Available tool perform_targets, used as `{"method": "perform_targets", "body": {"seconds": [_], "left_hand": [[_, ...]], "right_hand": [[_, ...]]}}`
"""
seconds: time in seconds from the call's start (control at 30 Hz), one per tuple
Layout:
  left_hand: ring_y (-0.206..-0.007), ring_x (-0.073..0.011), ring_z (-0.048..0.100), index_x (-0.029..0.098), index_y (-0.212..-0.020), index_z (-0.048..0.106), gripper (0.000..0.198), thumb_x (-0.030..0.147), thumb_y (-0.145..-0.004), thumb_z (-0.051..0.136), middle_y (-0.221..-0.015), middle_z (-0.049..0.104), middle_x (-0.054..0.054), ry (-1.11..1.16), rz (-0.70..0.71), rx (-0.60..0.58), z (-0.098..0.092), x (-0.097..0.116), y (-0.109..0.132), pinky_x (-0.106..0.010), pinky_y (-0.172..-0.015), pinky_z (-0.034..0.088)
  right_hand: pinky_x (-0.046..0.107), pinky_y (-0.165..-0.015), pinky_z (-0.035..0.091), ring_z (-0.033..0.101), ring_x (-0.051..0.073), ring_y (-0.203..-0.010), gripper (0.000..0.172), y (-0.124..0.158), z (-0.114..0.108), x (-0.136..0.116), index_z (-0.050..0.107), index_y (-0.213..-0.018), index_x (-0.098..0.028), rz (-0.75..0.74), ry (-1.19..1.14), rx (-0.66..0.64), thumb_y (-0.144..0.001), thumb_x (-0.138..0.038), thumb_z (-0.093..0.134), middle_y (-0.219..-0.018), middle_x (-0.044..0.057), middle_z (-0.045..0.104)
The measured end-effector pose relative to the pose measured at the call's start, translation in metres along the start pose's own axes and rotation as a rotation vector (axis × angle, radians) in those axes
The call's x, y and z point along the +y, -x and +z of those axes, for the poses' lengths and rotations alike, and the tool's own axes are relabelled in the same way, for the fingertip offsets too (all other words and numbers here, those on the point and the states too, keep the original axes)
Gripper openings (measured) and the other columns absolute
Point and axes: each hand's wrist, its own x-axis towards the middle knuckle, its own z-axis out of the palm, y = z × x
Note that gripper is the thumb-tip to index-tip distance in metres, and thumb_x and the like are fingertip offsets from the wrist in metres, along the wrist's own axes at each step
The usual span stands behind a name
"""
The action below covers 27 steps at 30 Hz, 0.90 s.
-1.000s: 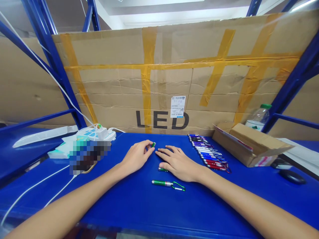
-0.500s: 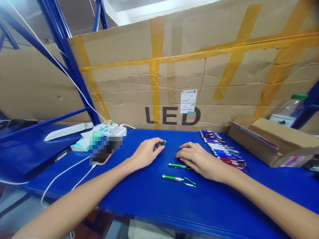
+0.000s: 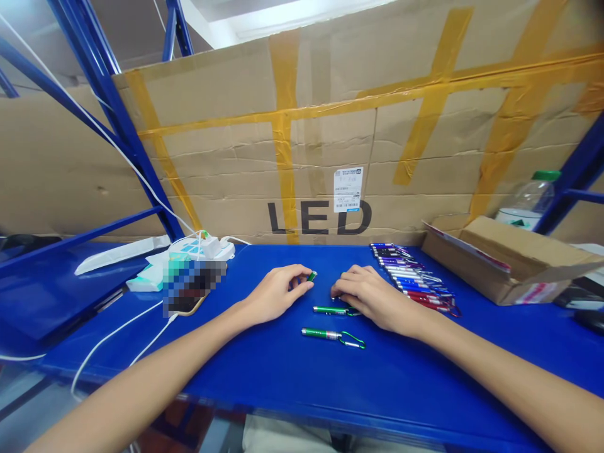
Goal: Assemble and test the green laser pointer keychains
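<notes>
The front green tube [image 3: 321, 334] lies flat on the blue table [image 3: 264, 371], and it has a green clip [image 3: 353, 340] at its right end. Just behind the front green tube lies the back green tube [image 3: 330, 310]. The right end of the back green tube goes up to the right hand, and its clip is partly hidden there.

The left hand [image 3: 278, 294] is behind the front green tube and to its left. Its thumb and pointing finger pinch a small green piece [image 3: 312, 276], and that piece is behind both tubes. The right hand [image 3: 368, 296] is behind the front green tube and to its right. Its fingers are bent down close to the table. A tiny shiny bit shows by the fingertips, but I cannot tell if they hold it.

Well to the right of the front green tube, and farther back, is a row of colored tubes [image 3: 401, 280]: purple, black, silver, blue and red. Past them on that side is an open brown box [image 3: 465, 267]. Far to the left of the front green tube are a blurred phone [image 3: 189, 302] and a white plug strip [image 3: 221, 250].
</notes>
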Motion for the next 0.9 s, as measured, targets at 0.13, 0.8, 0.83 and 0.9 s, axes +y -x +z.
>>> {"method": "perform_targets", "body": {"seconds": [0.13,0.8,0.83,0.9], "left_hand": [[-0.081,-0.0193,0.067,0.019,-0.124,0.074,0.030,0.040,-0.105,0.064,-0.100,0.077,-0.004,-0.003,-0.001,0.002,-0.0002,0.0002,0.0001,-0.031,-0.077,0.052],[-0.079,-0.0180,0.065,0.018,-0.124,0.074,0.030,0.040,-0.105,0.065,-0.098,0.076,-0.003,0.006,0.016,-0.013,0.0020,-0.0044,-0.0010,-0.030,-0.075,0.051],[-0.079,-0.0180,0.066,0.018,-0.124,0.074,0.030,0.040,-0.105,0.065,-0.098,0.076,-0.003,0.006,0.016,-0.013,0.0020,-0.0042,-0.0008,-0.030,-0.075,0.050],[-0.079,-0.0180,0.066,0.018,-0.124,0.074,0.030,0.040,-0.105,0.065,-0.099,0.076,-0.004,0.006,0.018,-0.014,0.0018,-0.0037,-0.0004,-0.030,-0.075,0.050]], "right_hand": [[0.043,-0.093,0.040,0.060,0.029,-0.105,0.018,-0.0003,0.0008,-0.0010,0.069,-0.111,-0.024,0.041,-0.007,0.022,-0.109,-0.021,0.052,-0.110,0.009,0.076],[0.044,-0.092,0.040,0.056,0.029,-0.106,0.016,-0.0021,0.0066,-0.0075,0.070,-0.105,-0.022,0.053,0.041,0.017,-0.112,-0.026,0.055,-0.113,0.009,0.070],[0.043,-0.091,0.040,0.055,0.028,-0.105,0.015,-0.0019,0.0065,-0.0072,0.068,-0.103,-0.022,0.060,0.039,0.022,-0.111,-0.025,0.056,-0.112,0.008,0.069],[0.043,-0.090,0.039,0.054,0.028,-0.104,0.013,-0.0017,0.0058,-0.0065,0.066,-0.101,-0.022,0.071,0.032,0.027,-0.110,-0.025,0.058,-0.111,0.008,0.069]]}}
